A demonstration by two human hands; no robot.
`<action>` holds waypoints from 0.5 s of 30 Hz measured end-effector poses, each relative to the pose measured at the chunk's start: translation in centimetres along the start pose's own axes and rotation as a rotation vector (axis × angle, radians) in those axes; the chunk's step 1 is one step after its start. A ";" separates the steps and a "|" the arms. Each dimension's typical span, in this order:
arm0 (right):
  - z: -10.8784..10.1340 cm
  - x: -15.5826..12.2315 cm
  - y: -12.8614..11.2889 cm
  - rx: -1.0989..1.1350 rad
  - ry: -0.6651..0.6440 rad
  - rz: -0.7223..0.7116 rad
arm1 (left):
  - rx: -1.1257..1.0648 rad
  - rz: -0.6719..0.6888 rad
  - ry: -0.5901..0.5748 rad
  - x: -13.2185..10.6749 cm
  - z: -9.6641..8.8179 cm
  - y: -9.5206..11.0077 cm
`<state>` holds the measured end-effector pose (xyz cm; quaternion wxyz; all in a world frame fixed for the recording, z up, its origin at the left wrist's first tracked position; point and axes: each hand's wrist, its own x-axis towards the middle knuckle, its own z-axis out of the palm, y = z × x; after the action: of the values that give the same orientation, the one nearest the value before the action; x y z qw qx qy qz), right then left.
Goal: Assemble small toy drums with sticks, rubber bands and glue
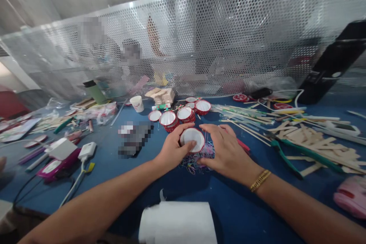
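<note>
My left hand (172, 148) is closed round a small red-and-white paper cup piece (192, 138), thumb pressed on its white inside. My right hand (225, 148) lies beside it, fingers stretched toward the cup and over a tangle of coloured rubber bands (197, 160) on the blue table (114, 167). Just behind the hands stand several more red-and-white cup pieces (177, 116). A gold bracelet (260, 180) circles my right wrist.
Wooden craft sticks (314, 141) and green-handled pliers (288, 156) lie to the right, a pink object (351, 198) at the far right edge. A white roll (178, 223) sits at the near edge. Chargers, pens and a pink device (57, 164) crowd the left. A perforated metal screen (200, 38) walls the back.
</note>
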<state>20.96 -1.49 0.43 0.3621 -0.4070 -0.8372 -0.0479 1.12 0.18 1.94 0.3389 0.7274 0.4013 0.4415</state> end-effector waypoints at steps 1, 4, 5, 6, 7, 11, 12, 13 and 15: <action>-0.1 0.0 0.0 -0.004 0.002 -0.004 | 0.002 -0.010 -0.011 0.0 0.0 0.0; -0.4 0.1 -0.4 -0.008 0.016 -0.021 | 0.003 -0.023 -0.018 0.0 0.1 0.1; -0.5 0.1 -0.6 -0.008 0.014 -0.025 | -0.002 -0.023 -0.020 0.0 0.1 0.2; -0.6 0.1 -0.8 -0.007 0.010 -0.028 | -0.007 -0.022 -0.023 0.0 0.1 0.2; -0.7 0.1 -0.9 -0.005 0.005 -0.030 | -0.012 -0.020 -0.029 0.0 0.1 0.2; -0.8 0.1 -1.2 0.006 -0.004 -0.031 | -0.003 -0.025 -0.052 -0.1 0.3 0.4; -0.7 0.2 -1.2 0.008 -0.003 -0.030 | 0.001 -0.032 -0.059 -0.2 0.3 0.4; -0.7 0.2 -1.2 0.010 -0.003 -0.029 | 0.005 -0.039 -0.068 -0.3 0.4 0.5; -0.7 0.3 -1.2 0.009 -0.012 -0.025 | 0.017 -0.057 -0.081 -0.4 0.5 0.8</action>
<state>20.40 -2.32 1.37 0.3582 -0.3951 -0.8447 -0.0463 1.72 -0.60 2.21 0.3610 0.7358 0.4114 0.3987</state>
